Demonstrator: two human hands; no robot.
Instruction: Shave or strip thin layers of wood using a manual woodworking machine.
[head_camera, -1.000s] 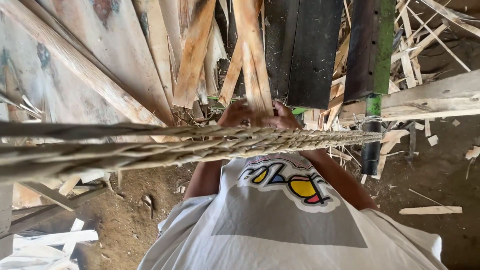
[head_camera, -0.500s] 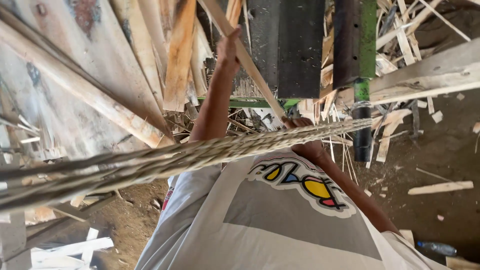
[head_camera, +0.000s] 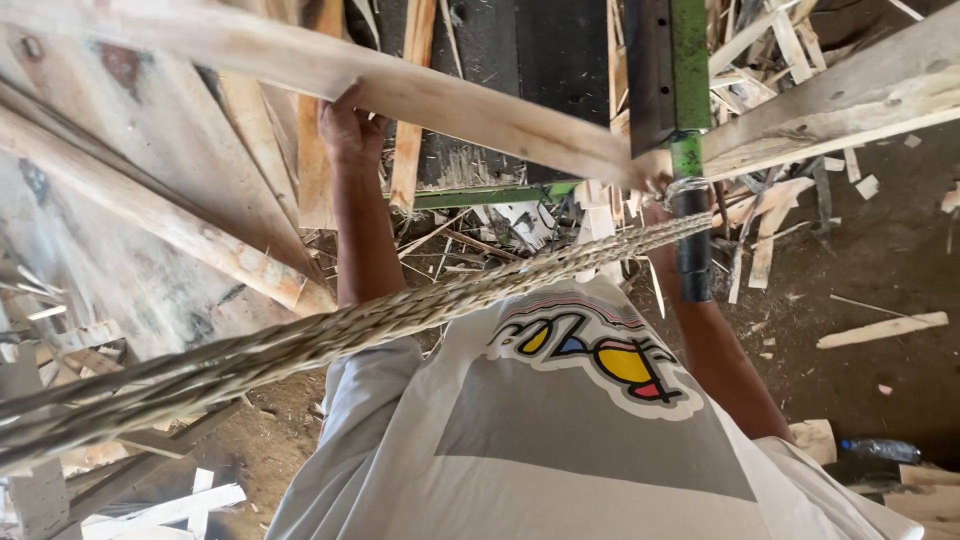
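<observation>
Plank (head_camera: 470, 105) spans frame top, your left hand (head_camera: 350, 125) clenched on its near edge, far left. Right hand (head_camera: 655, 195) under plank's right end by green post (head_camera: 690, 60); grip cannot tell. Risk, judged: braided rope (head_camera: 400, 315) crossing beneath may snag plank; one-sided hold invites tilt.

The left arm is stretched out nearly straight, away from the body, bare from the short white sleeve to the wrist. The left hand (head_camera: 350, 125) is raised with its fingers curled closed in a grip, knuckles facing the camera. The right arm reaches forward too, bare and slightly bent. The right hand (head_camera: 660, 195) is mostly hidden; whether its fingers are closed cannot be told.
</observation>
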